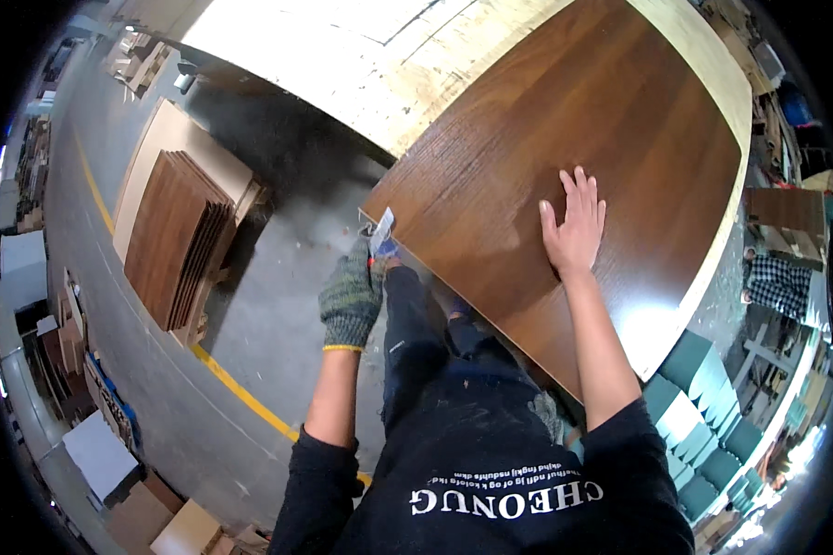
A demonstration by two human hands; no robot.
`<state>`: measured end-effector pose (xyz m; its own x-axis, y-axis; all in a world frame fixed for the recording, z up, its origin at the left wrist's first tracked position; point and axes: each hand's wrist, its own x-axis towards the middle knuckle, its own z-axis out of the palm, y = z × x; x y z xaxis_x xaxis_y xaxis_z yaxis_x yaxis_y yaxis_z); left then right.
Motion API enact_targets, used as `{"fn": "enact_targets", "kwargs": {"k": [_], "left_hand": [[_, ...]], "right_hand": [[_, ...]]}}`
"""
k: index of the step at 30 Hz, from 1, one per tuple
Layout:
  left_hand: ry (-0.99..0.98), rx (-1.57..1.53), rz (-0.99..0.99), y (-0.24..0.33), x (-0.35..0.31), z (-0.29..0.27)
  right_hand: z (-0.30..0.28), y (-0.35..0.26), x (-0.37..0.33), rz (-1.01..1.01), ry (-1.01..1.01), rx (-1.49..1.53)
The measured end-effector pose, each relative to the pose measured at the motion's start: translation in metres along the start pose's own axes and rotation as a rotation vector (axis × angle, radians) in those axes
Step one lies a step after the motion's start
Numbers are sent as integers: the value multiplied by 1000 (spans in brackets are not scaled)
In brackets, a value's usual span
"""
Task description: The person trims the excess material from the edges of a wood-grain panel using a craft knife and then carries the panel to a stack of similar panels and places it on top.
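Note:
A large dark brown wood-grain board [491, 185] lies on a pale worktable, one corner jutting past the table's edge. My right hand [576, 227], bare, rests flat on the board with its fingers stretched out. My left hand [350, 291] wears a grey-green knit glove with a yellow cuff. It is closed around a small hand tool with a flat metal blade [382, 227], held at the board's left corner. Most of the tool's handle is hidden by the glove, so its exact kind is unclear.
The pale worktable [324, 55] spreads beyond the board. Several brown panels [171, 240] are stacked on a pallet to the left, near a yellow floor line [241, 393]. Green stacked blocks [699, 407] stand at the lower right. A grey glove [546, 413] shows by my waist.

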<state>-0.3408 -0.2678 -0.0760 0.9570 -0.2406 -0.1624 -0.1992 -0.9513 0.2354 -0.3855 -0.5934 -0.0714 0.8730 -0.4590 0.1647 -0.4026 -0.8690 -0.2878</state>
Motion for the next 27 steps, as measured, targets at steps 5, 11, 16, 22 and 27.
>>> {"fn": "enact_targets", "kwargs": {"k": [5, 11, 16, 22, 27], "left_hand": [[-75, 4, -40, 17, 14, -17], [-203, 82, -184, -70, 47, -43], [140, 277, 116, -149, 9, -9], [48, -313, 60, -27, -35, 13], [-330, -126, 571, 94, -64, -20]], "right_hand": [[-19, 37, -51, 31, 5, 7], [-22, 44, -61, 22, 21, 20], [-26, 22, -49, 10, 4, 0], [-22, 27, -50, 42, -8, -31], [-22, 28, -47, 41, -11, -46]]}}
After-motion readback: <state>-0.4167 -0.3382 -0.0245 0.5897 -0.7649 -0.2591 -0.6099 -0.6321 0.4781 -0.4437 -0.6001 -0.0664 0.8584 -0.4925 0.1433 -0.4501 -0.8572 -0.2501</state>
